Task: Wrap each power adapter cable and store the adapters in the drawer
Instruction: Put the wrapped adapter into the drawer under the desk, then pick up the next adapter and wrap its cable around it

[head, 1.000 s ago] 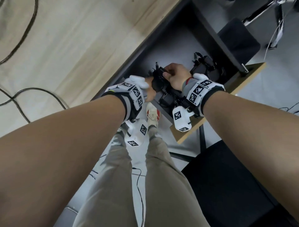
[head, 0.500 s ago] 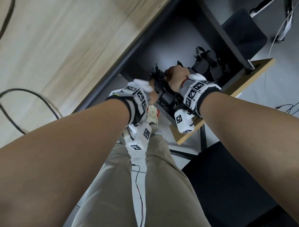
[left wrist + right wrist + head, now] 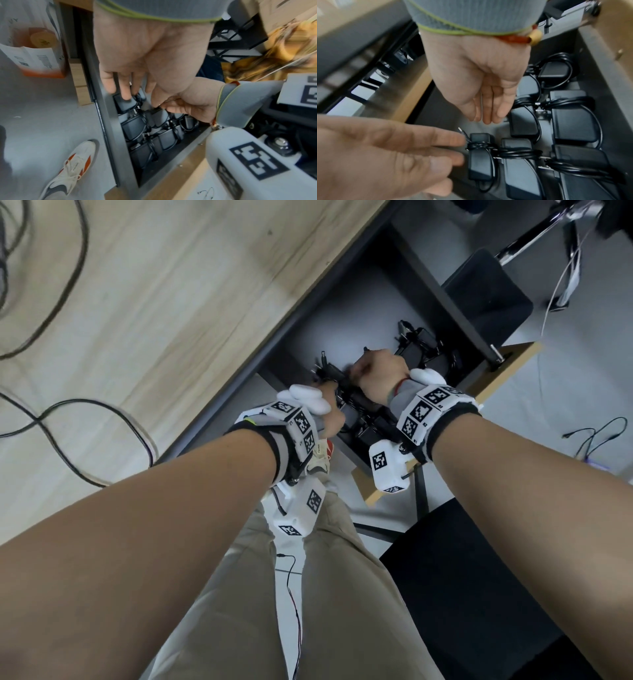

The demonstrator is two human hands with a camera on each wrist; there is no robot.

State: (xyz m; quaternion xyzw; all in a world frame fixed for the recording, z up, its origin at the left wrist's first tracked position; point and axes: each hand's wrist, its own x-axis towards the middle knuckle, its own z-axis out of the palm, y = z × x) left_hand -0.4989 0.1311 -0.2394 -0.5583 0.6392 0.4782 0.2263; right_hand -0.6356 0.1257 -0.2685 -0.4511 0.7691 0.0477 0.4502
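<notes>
**A:** Black adapter (image 3: 479, 162), cable wound round its middle, lies in the drawer (image 3: 599, 67) at the end of a row of other wrapped adapters (image 3: 573, 121).

**B:** Grip?

**A:** Left hand (image 3: 385, 155) is spread, straight fingertips (image 3: 453, 139) at the wound cable. Right hand (image 3: 479, 81) hangs above, fingers together. Its thumb is hidden, so I cannot tell if it pinches anything.

**B:** Nearer hand?

**A:** Left. The adapter sits just beyond its fingertips, long axis parallel with its neighbours. Probably only a nudge into line remains.
</notes>
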